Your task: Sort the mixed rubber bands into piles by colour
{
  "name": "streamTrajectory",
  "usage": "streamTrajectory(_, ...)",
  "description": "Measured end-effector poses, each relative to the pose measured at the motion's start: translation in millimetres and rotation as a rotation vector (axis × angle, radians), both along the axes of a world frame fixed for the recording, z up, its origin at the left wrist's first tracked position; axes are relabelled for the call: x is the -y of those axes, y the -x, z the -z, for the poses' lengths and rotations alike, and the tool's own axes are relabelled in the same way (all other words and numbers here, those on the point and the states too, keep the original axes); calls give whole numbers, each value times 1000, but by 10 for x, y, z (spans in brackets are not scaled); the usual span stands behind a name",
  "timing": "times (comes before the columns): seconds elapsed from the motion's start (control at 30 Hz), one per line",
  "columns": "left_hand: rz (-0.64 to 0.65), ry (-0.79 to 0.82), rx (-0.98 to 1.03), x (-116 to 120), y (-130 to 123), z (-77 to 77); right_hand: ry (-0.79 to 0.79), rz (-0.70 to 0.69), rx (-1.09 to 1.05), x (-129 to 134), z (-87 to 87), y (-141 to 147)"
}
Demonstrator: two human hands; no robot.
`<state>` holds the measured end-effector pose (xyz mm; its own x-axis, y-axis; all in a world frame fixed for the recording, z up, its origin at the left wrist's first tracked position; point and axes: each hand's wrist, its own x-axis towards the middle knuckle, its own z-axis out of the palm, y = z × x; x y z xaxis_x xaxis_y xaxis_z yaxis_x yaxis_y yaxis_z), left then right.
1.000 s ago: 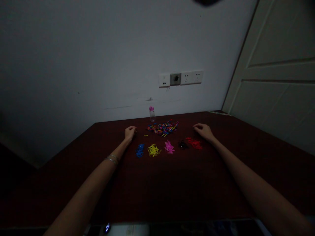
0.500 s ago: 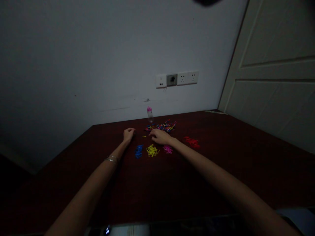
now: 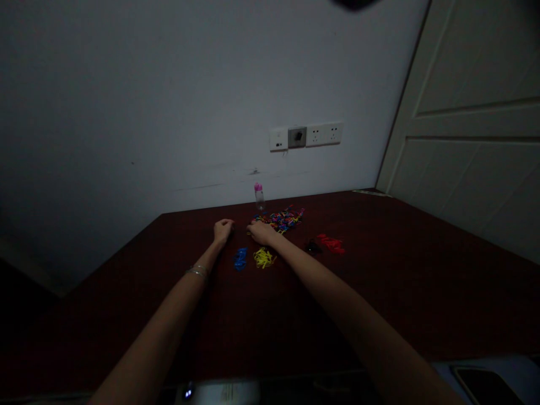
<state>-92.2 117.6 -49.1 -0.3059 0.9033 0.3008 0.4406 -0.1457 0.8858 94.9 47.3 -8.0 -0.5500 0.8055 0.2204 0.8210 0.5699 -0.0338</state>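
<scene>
My left hand (image 3: 223, 230) rests on the table left of the piles, its fingers closed; anything inside is too small to name. My right hand (image 3: 260, 232) reaches to the near left edge of a mixed multicoloured pile (image 3: 289, 218), fingers pinched down on the table, hiding what they hold. Nearer to me lie a blue pile (image 3: 240, 259) and a yellow pile (image 3: 264, 257) of small clip-like pieces. To the right are a small black pile (image 3: 313, 247) and a red pile (image 3: 331, 244). My right forearm covers the place between yellow and black.
A clear bottle with a pink top (image 3: 259, 197) stands behind the mixed pile, near the wall. Sockets (image 3: 324, 134) are on the wall. A phone-like dark object (image 3: 485, 387) lies at the bottom right, beyond the edge of the dark red table (image 3: 261, 332).
My right hand has moved left, over the spot where a lone yellow piece lay. My forearm now hides the pink pile and uncovers the black one. My left hand has hardly moved.
</scene>
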Motion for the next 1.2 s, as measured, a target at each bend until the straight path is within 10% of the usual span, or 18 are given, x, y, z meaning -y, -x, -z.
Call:
streamTrajectory(0.67, 6, 36, -7, 13, -23, -27, 6, 6, -46, -8, -141, -175)
streamTrajectory(1.2, 36, 40, -51, -2, -18, -8, 143, -311, -205, 540, -307, -551)
